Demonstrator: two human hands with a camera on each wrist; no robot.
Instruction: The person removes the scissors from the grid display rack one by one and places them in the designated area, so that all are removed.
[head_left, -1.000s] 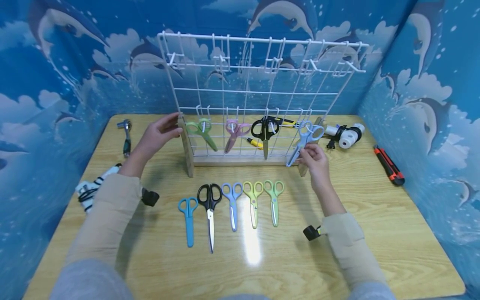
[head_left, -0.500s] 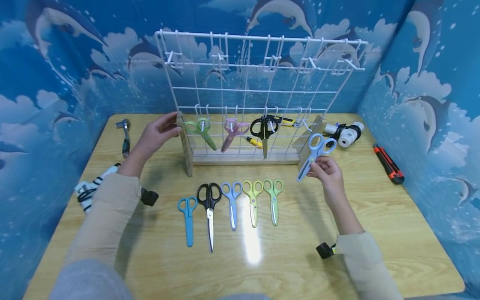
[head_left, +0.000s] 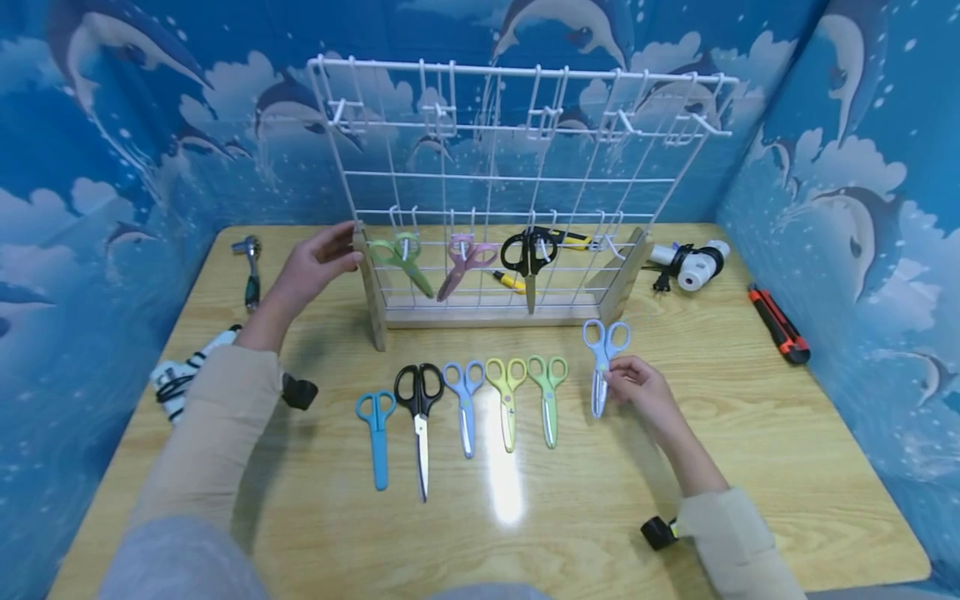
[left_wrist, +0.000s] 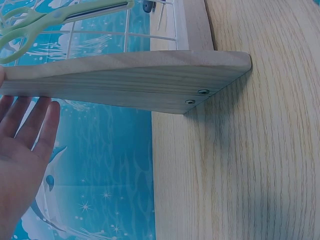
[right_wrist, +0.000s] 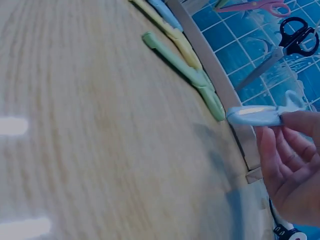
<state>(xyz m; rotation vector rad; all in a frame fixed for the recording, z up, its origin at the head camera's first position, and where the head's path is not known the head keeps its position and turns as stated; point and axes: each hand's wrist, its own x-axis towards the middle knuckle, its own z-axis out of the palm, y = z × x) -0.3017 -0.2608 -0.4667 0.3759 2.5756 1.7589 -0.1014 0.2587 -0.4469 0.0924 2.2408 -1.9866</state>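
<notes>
Light blue scissors (head_left: 601,367) are pinched by their blades between the thumb and fingers of my right hand (head_left: 643,390), handles pointing away from me; the right wrist view has them held above the table. My left hand (head_left: 318,265) holds the wooden side post (left_wrist: 125,80) of the white wire rack (head_left: 495,177), its straight fingers on the outer face. On the rack's lower hooks hang green scissors (head_left: 405,260), pink scissors (head_left: 462,262) and black-handled scissors (head_left: 529,262). A row on the table has blue-sheathed scissors (head_left: 378,442), long black scissors (head_left: 420,417), blue scissors (head_left: 467,408), yellow scissors (head_left: 507,404) and green scissors (head_left: 549,402).
A red and black box cutter (head_left: 778,325) lies at the right, near a white power strip (head_left: 693,267) with a black cord. On the left are a ratchet wrench (head_left: 252,271) and a striped bundle (head_left: 187,375). Yellow cutters (head_left: 510,283) lie behind the rack.
My right hand has taken the light blue scissors off the rack's right lower hook and brought them toward me, beside the row's right end. My left hand stays at the post.
</notes>
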